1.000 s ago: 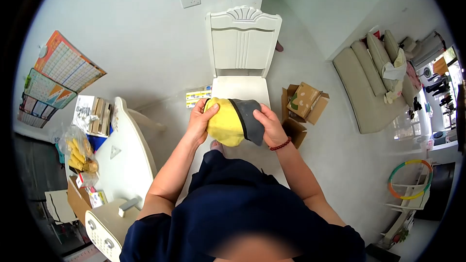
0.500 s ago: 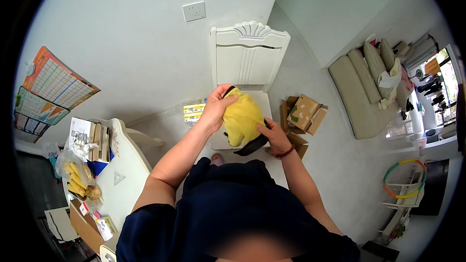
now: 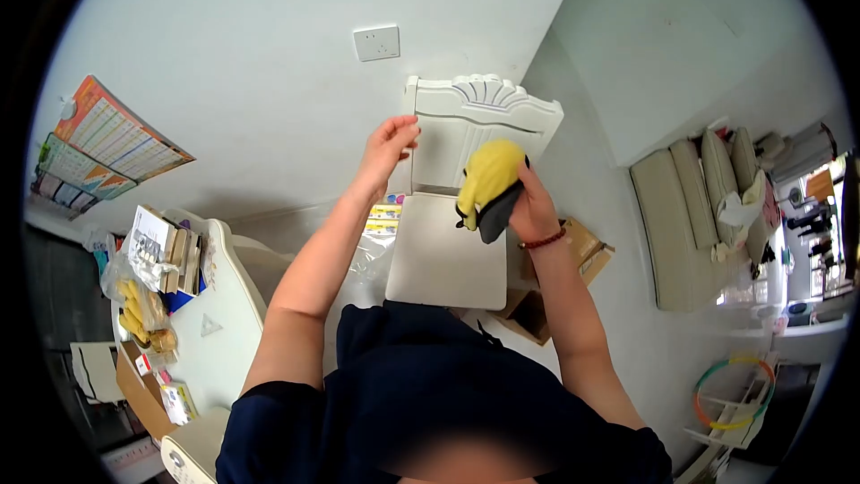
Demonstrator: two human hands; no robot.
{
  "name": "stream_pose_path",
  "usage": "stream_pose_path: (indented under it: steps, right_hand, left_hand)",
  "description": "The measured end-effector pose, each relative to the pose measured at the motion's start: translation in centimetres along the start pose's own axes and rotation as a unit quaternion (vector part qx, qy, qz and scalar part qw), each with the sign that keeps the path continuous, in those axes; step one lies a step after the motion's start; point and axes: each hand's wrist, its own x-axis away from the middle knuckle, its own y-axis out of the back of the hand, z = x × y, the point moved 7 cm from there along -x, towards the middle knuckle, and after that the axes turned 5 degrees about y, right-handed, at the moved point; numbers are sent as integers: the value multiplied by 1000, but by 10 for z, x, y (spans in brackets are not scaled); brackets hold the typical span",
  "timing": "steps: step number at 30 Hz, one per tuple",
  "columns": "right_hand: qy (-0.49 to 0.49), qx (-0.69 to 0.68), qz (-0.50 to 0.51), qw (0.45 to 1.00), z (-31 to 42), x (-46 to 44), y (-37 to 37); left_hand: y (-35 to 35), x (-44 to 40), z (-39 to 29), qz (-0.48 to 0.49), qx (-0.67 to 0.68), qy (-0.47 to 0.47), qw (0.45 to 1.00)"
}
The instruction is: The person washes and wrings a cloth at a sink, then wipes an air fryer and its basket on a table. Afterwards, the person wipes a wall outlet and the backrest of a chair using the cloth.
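Observation:
My right hand [image 3: 536,206] grips a yellow cap [image 3: 494,168] with a dark grey brim, raised in front of the white chair [image 3: 448,255]. Its brim hangs toward the lower left, and a thin dark cord or strap shows at its left edge. My left hand [image 3: 387,151] is off the cap, level with the left post of the chair's backrest. Its fingers are loosely bent and apart, with nothing visible in them. A red bead bracelet circles my right wrist.
Clear plastic packaging with yellow-and-white packs [image 3: 383,220] lies left of the chair. Opened cardboard boxes [image 3: 580,251] stand on the floor to its right. At left, a white table [image 3: 228,327] bears books, bananas and a carton. A beige sofa [image 3: 667,224] stands farther right.
My left hand has let go of the cap and moved up and left. My right hand has carried the cap right and turned it. The view has shifted, showing more of the chair seat.

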Motion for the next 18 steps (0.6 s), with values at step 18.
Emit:
stream_pose_path:
  steps: [18]
  right_hand:
    - [366,658,-16,658,-63,-267,-141]
  left_hand:
    - [110,-134,-169,-192,-418,-351,816]
